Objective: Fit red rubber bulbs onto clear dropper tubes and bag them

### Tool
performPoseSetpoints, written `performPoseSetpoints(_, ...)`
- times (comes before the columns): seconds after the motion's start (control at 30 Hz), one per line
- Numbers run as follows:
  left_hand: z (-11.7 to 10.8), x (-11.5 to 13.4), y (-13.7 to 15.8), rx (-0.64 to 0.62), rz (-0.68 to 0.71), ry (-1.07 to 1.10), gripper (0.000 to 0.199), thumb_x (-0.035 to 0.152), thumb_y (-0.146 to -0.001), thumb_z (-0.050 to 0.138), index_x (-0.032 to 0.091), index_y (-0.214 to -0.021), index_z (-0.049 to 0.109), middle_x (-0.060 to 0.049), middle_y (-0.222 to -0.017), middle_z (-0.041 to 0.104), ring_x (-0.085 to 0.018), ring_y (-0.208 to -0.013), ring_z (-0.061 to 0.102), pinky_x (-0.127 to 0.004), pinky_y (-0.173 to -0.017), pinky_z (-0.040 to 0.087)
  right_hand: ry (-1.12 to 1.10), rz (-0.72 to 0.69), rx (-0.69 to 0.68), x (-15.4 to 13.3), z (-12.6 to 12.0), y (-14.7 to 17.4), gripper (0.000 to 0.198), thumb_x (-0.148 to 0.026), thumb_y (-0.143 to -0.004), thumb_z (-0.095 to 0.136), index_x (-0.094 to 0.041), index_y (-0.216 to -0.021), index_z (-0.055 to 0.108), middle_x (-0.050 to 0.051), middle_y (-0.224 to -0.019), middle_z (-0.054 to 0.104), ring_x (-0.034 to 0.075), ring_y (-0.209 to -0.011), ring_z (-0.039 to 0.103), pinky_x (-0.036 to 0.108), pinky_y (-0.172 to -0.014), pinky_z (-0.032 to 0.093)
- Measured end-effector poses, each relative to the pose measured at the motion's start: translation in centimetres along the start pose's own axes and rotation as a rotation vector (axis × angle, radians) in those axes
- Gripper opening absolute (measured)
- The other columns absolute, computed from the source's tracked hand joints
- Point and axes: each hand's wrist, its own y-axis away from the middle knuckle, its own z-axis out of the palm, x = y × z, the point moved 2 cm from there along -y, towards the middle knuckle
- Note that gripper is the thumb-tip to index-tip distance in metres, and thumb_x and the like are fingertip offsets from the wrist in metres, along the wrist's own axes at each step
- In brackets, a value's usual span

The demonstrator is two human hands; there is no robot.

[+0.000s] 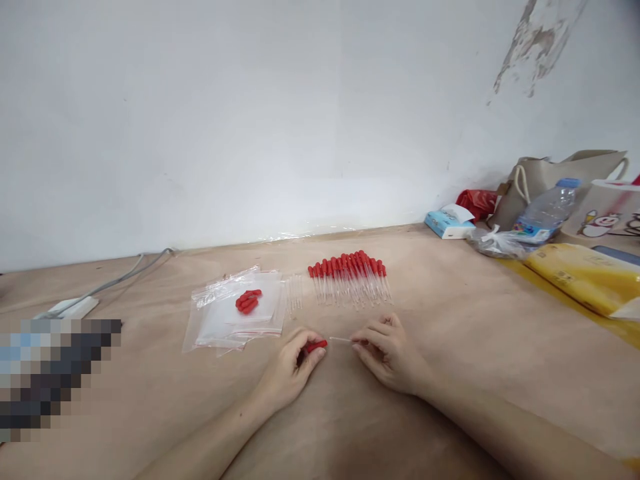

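Between the thumb and fingers of my left hand [295, 363] is a red rubber dropper bulb [317, 346], its open end facing right. My right hand [390, 357] pinches a thin clear dropper tube [341, 340], which points left at the bulb. A small gap separates tube and bulb. Beyond my hands lies a row of droppers with red bulbs [347, 267], their clear tubes toward me. Several bare tubes [295, 291] lie left of that row. Loose red bulbs [248, 301] sit in a heap on a stack of clear zip bags [210, 327].
A tissue pack [450, 223], a plastic bottle [547, 210], a paper bag [595, 167] and a yellow packet [585, 277] crowd the right side. At left, a grey cable [120, 275] runs to a white power strip [75, 309]. The wall [250, 133] bounds the brown-covered table [450, 320].
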Motion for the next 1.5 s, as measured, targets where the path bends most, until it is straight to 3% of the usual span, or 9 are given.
performPoseSetpoints(0.4,0.0,-0.4,0.1,-0.001,-0.017,0.020,0.014,0.029,-0.085,0.045,0.020,-0.087,0.056,0.000,-0.079,0.061,-0.013,-0.073,0.054,-0.024,-0.068,0.042,-0.033,-0.053,-0.122,-0.1,0.5,0.1,0.018,-0.019,-0.084,0.044,-0.019,-0.093,0.060,0.002,-0.072,0.062,0.011,-0.065,0.052,0.032,-0.072,0.026)
performPoseSetpoints(0.63,0.0,-0.4,0.3,-0.052,0.088,0.025,0.016,0.026,-0.086,0.043,0.019,-0.085,0.057,-0.003,-0.080,0.061,-0.014,-0.075,0.056,-0.025,-0.069,0.043,-0.054,-0.042,-0.224,0.3,0.5,0.0,0.017,-0.022,-0.085,0.045,-0.021,-0.091,0.061,0.001,-0.073,0.062,0.011,-0.064,0.051,0.031,-0.071,0.025)
performPoseSetpoints(0.97,0.5,-0.5,0.5,-0.121,0.180,-0.050,0.017,0.025,-0.087,0.040,0.018,-0.086,0.056,-0.005,-0.078,0.058,-0.014,-0.072,0.053,-0.025,-0.065,0.041,0.115,-0.076,-0.187,-0.5,0.6,-0.3,0.021,-0.021,-0.085,0.042,-0.020,-0.084,0.063,0.001,-0.068,0.061,0.010,-0.057,0.047,0.031,-0.066,0.022)
performPoseSetpoints(1.2,0.4,-0.3,0.6,-0.109,0.192,-0.058,0.016,0.024,-0.086,0.042,0.017,-0.084,0.056,-0.004,-0.076,0.058,-0.014,-0.070,0.053,-0.024,-0.063,0.041,0.118,-0.018,-0.264,-1.3,1.2,-0.4,0.023,-0.021,-0.086,0.038,-0.018,-0.074,0.058,0.001,-0.065,0.059,0.010,-0.057,0.045,0.030,-0.064,0.021)
performPoseSetpoints(1.33,0.2,-0.7,0.1,-0.055,0.079,0.049,0.014,0.026,-0.083,0.048,0.018,-0.084,0.059,-0.003,-0.079,0.061,-0.013,-0.073,0.056,-0.025,-0.066,0.043,0.068,0.026,-0.267,-1.3,1.3,-0.6,0.025,-0.021,-0.088,0.036,-0.018,-0.078,0.058,0.000,-0.068,0.061,0.010,-0.059,0.048,0.029,-0.066,0.023)
performPoseSetpoints(1.5,0.2,-1.6,-0.4,0.129,-0.204,0.490,0.024,0.032,-0.074,0.060,0.018,-0.091,0.052,-0.001,-0.076,0.060,-0.013,-0.071,0.059,-0.026,-0.065,0.047,-0.002,0.007,-0.240,-1.7,1.1,-0.8,0.024,-0.022,-0.089,0.037,-0.021,-0.105,0.055,0.002,-0.083,0.062,0.012,-0.072,0.053,0.029,-0.070,0.027)
